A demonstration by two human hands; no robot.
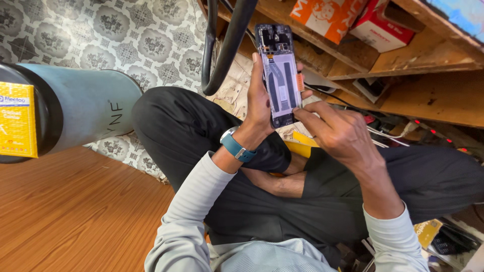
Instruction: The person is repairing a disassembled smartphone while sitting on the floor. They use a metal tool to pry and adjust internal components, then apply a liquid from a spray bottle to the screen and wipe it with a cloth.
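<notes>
The seated person is holding an opened dark smartphone with its back cover off [280, 75] upright above the crossed legs in black trousers [212, 151]. The left hand [259, 108] is wrapping around the phone's left edge, fingers closing behind it and the thumb lying along the side; a teal wristband with a round watch [236, 146] is circling that wrist. The right hand [339, 132] is curling beside the phone's lower right corner, its fingertips [298, 111] pressing on the exposed interior, where a pale grey plate, a small orange tab and dark circuitry are showing. Just left of the phone, a thick black looped cable [227, 48] is hanging down and crossing in front of the shelf edge. Right of the phone, rough wooden shelves [403, 70] are carrying an orange cardboard box [330, 17] and a red-and-white carton [380, 27]. Far left of the phone, a smooth pale blue cylinder [85, 108] is lying on its side beside a yellow box [17, 121], over patterned grey flooring [126, 35] and glossy wood-grain boards [75, 211]. Below right of the phone, tangled wires [393, 133] are spreading.
</notes>
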